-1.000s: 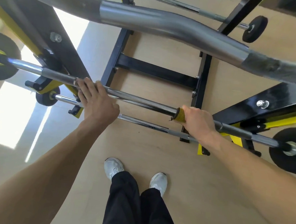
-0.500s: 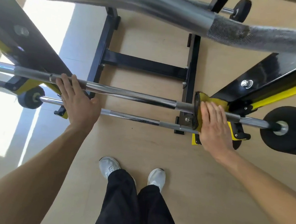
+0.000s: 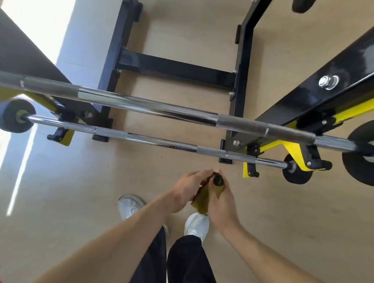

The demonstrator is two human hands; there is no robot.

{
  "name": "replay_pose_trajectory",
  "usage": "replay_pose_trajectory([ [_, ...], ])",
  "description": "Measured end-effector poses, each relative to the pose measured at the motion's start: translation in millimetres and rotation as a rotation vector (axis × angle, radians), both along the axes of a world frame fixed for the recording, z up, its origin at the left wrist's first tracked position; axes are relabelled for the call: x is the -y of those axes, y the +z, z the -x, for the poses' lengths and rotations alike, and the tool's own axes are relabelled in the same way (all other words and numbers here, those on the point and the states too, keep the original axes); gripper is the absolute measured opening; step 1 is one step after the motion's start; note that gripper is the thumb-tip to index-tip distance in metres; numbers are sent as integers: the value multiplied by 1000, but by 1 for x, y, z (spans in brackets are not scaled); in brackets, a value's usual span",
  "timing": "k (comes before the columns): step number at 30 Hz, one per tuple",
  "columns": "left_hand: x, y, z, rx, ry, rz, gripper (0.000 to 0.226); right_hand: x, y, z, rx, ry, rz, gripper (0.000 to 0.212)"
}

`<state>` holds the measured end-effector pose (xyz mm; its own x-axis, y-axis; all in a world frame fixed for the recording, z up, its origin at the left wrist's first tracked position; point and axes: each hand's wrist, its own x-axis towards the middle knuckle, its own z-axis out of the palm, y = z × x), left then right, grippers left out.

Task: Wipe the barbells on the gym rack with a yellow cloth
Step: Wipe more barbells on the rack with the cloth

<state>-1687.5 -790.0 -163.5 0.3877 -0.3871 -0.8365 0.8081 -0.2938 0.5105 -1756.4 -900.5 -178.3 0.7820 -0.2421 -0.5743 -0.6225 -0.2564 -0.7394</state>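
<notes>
Both hands' fingers (image 3: 203,175) around yellow cloth (image 3: 202,202)

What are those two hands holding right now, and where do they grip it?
Both hands hold the yellow cloth, clear of the barbells. The left hand grips its left edge, the right hand its right side; a dark bunched end pokes out on top.

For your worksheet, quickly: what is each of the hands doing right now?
Left hand: closed on the yellow cloth.
Right hand: closed on the same cloth.
Neither touches a barbell.
</notes>
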Motion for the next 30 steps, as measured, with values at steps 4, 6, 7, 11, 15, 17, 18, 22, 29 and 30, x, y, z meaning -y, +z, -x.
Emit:
replay_pose_trajectory([
  [4,21,-19,-8,62,-213,-161,39,1,-24,-4,-100,-43,-94,35],
  [6,30,-26,-14,91,-326,-215,54,13,-28,-12,-143,-44,-124,18],
  [7,36,-29,-15,124,-394,-245,62,21,-28,-16,-191,-46,-156,14],
  [11,54,-46,-19,328,-305,-345,37,64,-36,-29,-282,-109,-296,33],
  [15,63,-63,-20,380,-15,-112,29,100,-42,-45,-76,-107,-91,48],
  [17,68,-68,-20,308,185,84,19,110,-41,-54,162,-21,85,48],
  [18,72,-71,-21,259,284,161,22,112,-42,-57,300,47,172,46],
  [22,75,-101,-21,86,453,29,23,105,-63,-63,417,374,452,61],
  [29,43,-152,-10,-49,401,-286,7,92,-138,-86,-49,701,767,83],
  [30,39,-153,-10,-10,328,-307,14,92,-142,-94,-66,699,827,79],
])
